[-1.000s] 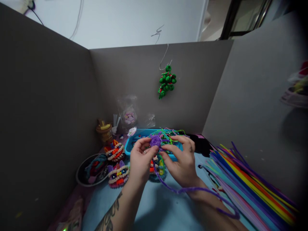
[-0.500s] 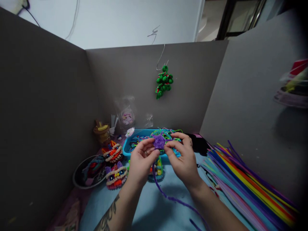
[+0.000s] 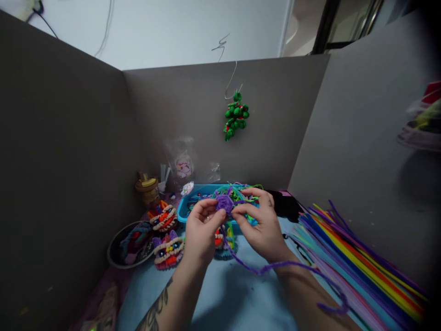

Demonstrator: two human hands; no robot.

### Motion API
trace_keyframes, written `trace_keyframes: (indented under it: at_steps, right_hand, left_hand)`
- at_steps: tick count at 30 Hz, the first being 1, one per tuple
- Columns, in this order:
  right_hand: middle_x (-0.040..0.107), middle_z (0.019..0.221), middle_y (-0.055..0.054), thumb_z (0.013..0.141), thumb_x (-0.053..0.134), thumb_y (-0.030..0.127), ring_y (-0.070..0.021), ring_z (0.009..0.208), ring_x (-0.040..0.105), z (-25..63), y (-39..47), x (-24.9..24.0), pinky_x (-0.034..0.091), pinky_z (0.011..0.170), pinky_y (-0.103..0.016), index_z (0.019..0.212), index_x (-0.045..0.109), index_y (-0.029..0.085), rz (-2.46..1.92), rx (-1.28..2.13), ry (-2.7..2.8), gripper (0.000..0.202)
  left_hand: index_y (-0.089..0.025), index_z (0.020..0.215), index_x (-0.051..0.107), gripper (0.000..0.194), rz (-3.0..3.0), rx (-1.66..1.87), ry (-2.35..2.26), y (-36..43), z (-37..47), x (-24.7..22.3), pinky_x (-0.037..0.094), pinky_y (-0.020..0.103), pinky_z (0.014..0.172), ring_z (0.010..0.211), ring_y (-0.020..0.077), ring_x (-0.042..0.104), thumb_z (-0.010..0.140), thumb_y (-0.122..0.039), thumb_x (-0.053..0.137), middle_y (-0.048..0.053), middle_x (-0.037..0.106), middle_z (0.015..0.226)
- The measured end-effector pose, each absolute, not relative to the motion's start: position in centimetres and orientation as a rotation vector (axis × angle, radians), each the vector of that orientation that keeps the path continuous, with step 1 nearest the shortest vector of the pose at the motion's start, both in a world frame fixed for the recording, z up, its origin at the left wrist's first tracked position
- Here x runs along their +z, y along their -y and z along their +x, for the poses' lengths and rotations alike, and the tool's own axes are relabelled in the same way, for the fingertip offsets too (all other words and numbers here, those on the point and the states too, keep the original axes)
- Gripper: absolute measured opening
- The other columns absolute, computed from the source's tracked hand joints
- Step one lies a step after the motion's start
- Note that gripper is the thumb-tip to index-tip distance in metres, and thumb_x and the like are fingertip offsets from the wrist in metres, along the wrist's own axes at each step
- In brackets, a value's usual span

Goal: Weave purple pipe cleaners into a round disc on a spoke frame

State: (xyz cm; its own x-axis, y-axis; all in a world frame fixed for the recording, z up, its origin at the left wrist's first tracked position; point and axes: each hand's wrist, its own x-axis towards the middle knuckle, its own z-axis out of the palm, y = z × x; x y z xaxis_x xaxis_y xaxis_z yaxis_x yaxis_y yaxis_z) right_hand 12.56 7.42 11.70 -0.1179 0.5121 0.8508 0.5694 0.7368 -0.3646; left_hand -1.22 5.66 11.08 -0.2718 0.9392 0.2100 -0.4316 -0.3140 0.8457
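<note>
Between my two hands, above the table, is a small flat purple pipe-cleaner spiral point(image 3: 224, 203) with short spokes sticking out. My left hand point(image 3: 203, 232) pinches its left and lower edge between thumb and fingers. On the other side, my right hand point(image 3: 260, 220) has thumb and index finger closed at the piece's right edge, by a spoke. A long purple pipe-cleaner tail point(image 3: 257, 270) hangs from the piece and curves right across my right forearm. Behind my hands, a colourful pipe-cleaner figure point(image 3: 220, 241) on the table is partly hidden.
A blue tray point(image 3: 181, 214) of tangled pipe-cleaner pieces stands behind my hands. At left are two lion-face figures point(image 3: 168, 250) point(image 3: 163, 218) and a round metal bowl point(image 3: 113, 255). Loose coloured pipe cleaners point(image 3: 358, 262) lie at right. A green ornament point(image 3: 236, 115) hangs on the grey partition point(image 3: 179, 101).
The purple spiral has shifted slightly left and turned in my fingers. Its long tail has swung up and right, now lying over my right forearm.
</note>
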Motion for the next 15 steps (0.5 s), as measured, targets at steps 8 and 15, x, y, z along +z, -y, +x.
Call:
trace_keyframes:
  at_steps: [8, 15]
  right_hand:
    - [0.052, 0.103, -0.006, 0.078, 0.061, 0.018, -0.0252, 0.103, 0.049, 12.17, -7.37, 11.45, 0.041, 0.09, -0.046, 0.071, 0.067, 0.022, -0.879, -0.071, 1.671, 0.01]
    - [0.052, 0.099, -0.007, 0.078, 0.061, 0.017, -0.0246, 0.099, 0.051, 11.67, -7.53, 11.05, 0.042, 0.088, -0.045, 0.072, 0.066, 0.021, -0.909, -0.118, 1.583, 0.009]
  left_hand:
    - [-0.016, 0.082, 0.071, 0.019, 0.914, 1.678, -0.864, -5.7, -1.17, 10.6, 0.052, 0.024, 0.068, 0.068, 0.0114, 0.063, 0.064, -0.02, 0.077, 0.002, 0.071, 0.077]
    - [-0.015, 0.081, 0.073, 0.021, 0.897, 1.626, -0.914, -5.41, -0.87, 10.95, 0.053, 0.026, 0.069, 0.068, 0.0133, 0.065, 0.062, -0.024, 0.078, 0.004, 0.072, 0.076]
